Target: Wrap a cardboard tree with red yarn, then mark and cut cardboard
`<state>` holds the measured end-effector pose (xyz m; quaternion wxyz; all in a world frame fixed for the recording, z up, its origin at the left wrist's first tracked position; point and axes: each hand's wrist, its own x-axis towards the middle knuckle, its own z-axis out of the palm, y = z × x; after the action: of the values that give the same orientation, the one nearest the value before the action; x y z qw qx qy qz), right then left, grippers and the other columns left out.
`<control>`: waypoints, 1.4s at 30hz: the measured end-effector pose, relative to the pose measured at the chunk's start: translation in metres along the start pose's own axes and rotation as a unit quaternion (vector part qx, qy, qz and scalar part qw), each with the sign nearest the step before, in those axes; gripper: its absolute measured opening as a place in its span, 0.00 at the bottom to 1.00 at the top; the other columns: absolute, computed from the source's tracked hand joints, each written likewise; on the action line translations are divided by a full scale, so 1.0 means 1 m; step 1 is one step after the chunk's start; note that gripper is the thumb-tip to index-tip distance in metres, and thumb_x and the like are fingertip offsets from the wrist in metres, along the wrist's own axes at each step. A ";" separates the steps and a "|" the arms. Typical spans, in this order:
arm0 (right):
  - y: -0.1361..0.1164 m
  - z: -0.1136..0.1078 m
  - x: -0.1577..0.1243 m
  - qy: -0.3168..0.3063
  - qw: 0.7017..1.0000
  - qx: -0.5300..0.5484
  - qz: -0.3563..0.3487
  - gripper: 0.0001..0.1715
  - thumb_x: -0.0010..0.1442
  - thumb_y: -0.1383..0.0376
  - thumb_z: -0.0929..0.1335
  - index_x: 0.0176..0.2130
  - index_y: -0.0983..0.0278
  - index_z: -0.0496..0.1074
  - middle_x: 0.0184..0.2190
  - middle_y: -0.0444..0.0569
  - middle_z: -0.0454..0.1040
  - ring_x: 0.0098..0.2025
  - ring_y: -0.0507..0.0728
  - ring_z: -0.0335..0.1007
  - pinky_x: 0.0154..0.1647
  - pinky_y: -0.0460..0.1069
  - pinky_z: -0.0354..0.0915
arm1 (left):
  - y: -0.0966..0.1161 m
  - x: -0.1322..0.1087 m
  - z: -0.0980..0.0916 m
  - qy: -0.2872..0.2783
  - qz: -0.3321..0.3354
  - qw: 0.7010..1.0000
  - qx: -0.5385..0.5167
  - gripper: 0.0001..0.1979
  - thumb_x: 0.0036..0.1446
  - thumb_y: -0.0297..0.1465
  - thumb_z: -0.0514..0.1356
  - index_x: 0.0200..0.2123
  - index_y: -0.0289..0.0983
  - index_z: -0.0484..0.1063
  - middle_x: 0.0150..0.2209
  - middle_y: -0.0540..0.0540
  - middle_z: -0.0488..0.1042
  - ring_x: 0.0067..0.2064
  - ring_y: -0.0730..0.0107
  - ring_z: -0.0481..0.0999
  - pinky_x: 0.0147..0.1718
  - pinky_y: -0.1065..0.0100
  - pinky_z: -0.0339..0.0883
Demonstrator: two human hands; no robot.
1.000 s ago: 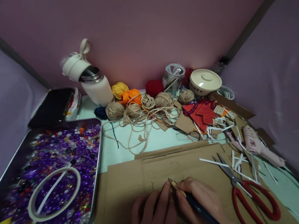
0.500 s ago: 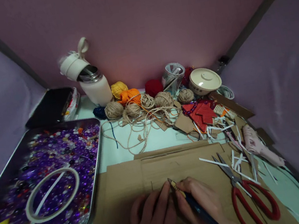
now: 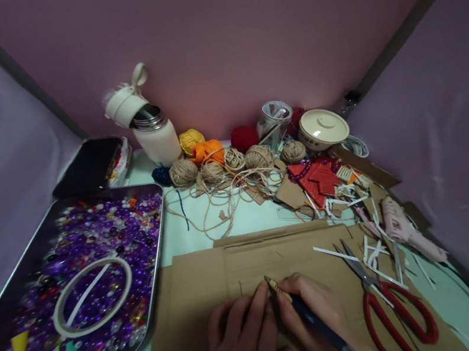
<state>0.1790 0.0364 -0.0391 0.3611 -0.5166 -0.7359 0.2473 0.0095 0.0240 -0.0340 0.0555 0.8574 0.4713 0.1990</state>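
Note:
My left hand (image 3: 247, 341) lies flat, fingers stretched out, on a sheet of brown cardboard (image 3: 197, 277). Its index fingertip is close beside the tip of a dark blue pencil (image 3: 315, 321) with a yellowish front end. Closed around that pencil is my right hand (image 3: 319, 305), and the point meets the cardboard or nearly so. A short dark line shows on the board left of the point. Just right of my right hand rest scissors (image 3: 372, 284) with red handles, blades slightly apart, among white paper strips (image 3: 373, 254).
A metal tray (image 3: 155, 254) of purple beads holds a roll of tape (image 3: 64, 324) at left. Behind the cardboard are twine balls (image 3: 184, 173), an open white bottle (image 3: 159, 143), a clear cup (image 3: 273, 124) and a lidded bowl (image 3: 323, 127). A pink glue gun (image 3: 405, 225) lies right.
The view has shifted slightly, so the tray and bottle appear farther right. My hands and the pencil have barely moved; the pencil point sits marginally farther up the cardboard.

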 end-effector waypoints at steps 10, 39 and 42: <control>-0.015 -0.006 0.015 -0.004 0.993 0.015 0.114 0.10 0.61 0.63 0.62 0.28 0.62 0.64 0.22 0.41 0.67 0.24 0.49 0.63 0.26 0.44 0.59 | 0.001 -0.001 -0.003 -0.017 -0.009 1.000 -0.008 0.18 0.56 0.46 0.54 0.45 0.43 0.71 0.56 0.48 0.67 0.52 0.63 0.63 0.53 0.59 0.46; -0.012 -0.005 0.017 0.017 0.991 0.041 0.129 0.12 0.61 0.62 0.62 0.26 0.63 0.63 0.21 0.40 0.64 0.23 0.49 0.59 0.24 0.44 0.57 | 0.003 -0.002 -0.005 -0.023 -0.023 0.999 -0.042 0.16 0.55 0.45 0.56 0.42 0.42 0.70 0.56 0.48 0.67 0.52 0.63 0.63 0.54 0.56 0.43; -0.013 -0.005 0.017 0.014 0.992 0.039 0.123 0.11 0.61 0.63 0.62 0.27 0.63 0.63 0.21 0.41 0.65 0.23 0.49 0.59 0.25 0.44 0.57 | 0.004 -0.002 -0.005 -0.025 -0.037 0.998 -0.045 0.16 0.55 0.45 0.57 0.41 0.42 0.71 0.55 0.48 0.68 0.51 0.63 0.64 0.54 0.56 0.43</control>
<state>0.1716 0.0481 -0.0218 0.3586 -0.5917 -0.6515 0.3111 0.0102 0.0197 -0.0285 0.1129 0.8408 0.4919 0.1957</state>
